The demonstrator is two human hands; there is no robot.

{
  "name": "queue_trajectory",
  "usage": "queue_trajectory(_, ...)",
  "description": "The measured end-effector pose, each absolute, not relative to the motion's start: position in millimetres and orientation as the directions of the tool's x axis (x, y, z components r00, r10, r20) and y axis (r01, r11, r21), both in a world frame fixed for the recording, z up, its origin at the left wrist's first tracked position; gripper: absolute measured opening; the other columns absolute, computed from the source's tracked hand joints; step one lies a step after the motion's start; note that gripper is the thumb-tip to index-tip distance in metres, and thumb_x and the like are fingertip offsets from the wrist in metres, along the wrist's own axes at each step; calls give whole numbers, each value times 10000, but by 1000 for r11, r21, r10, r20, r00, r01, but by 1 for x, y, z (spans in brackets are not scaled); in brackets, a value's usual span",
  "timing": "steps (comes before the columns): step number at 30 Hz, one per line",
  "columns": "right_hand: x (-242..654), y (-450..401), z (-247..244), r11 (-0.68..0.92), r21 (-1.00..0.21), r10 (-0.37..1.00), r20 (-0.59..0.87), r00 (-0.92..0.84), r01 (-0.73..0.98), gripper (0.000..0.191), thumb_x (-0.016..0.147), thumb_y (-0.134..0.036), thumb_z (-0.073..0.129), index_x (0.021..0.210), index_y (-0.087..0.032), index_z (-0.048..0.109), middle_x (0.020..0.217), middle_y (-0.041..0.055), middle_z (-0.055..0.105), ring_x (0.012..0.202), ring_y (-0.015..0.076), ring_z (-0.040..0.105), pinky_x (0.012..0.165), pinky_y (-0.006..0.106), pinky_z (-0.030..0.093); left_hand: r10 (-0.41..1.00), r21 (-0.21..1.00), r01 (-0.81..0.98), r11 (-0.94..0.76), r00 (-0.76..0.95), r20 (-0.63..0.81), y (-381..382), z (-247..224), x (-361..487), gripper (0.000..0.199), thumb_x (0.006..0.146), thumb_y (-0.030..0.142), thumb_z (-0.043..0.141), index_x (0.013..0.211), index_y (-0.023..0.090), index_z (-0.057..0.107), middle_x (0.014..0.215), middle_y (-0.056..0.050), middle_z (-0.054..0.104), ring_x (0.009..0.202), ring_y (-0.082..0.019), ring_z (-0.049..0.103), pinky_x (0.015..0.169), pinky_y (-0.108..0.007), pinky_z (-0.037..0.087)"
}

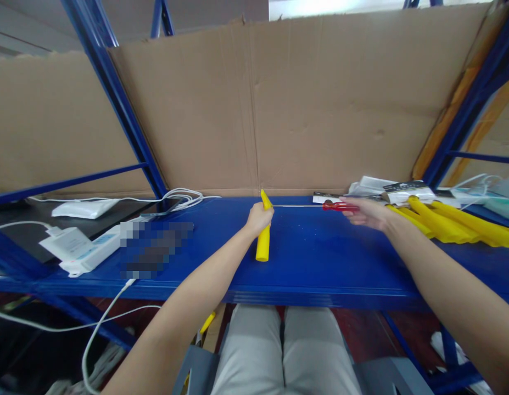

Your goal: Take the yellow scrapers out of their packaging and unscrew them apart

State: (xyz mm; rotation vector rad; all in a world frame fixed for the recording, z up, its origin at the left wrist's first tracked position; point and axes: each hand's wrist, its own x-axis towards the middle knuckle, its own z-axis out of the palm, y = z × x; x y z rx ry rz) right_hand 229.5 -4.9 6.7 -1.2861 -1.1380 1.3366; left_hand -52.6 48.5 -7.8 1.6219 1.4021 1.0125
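A yellow tube (263,245) stands tilted over the blue shelf, its upper end narrow and pointed. My left hand (259,218) is closed around the upper part of this tube. My right hand (364,213) grips the red handle of a screwdriver (334,206) to the right. The screwdriver's long thin shaft points left, and its end reaches the tube beside my left hand. Whether the tip touches or enters the tube cannot be made out.
Several yellow tubes (447,222) and white packages (408,191) lie at the right. On the left are a white power strip (95,251), a charger (68,243), coiled white cable (184,198) and a pixelated dark item (153,249). Cardboard (312,104) stands behind the blue shelf (307,263).
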Motion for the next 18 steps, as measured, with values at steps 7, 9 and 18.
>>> queue_trajectory(7, 234, -14, 9, -134, -937, 977, -179, -113, 322, 468, 565, -567, 802, 704, -170, 596, 533, -28, 474, 399, 29, 247, 327, 182, 167, 991, 956, 287, -60, 131, 23, 45, -7, -53, 139, 784, 58, 484, 718, 178, 456, 381, 77, 393, 309, -88, 392, 378, -198, 321)
queue_trajectory(9, 234, -15, 10, -133, -906, 980, -181, -84, 402, 503, 554, -613, 784, 728, -178, 601, 566, -24, 495, 423, 39, 303, 350, 188, 220, 992, 964, 262, -50, 122, 19, 45, -7, -53, 142, 779, 53, 480, 715, 177, 454, 378, 78, 392, 305, -87, 388, 371, -196, 320)
queue_trajectory(18, 236, -9, 4, 47, -814, 989, -43, -140, 578, 630, 529, -692, 740, 891, -183, 660, 592, -19, 538, 477, 74, 404, 413, 214, 270, 995, 941, 332, -71, 94, 42, 49, -9, -54, 112, 754, 43, 488, 727, 148, 517, 397, 68, 415, 334, -96, 423, 402, -204, 351)
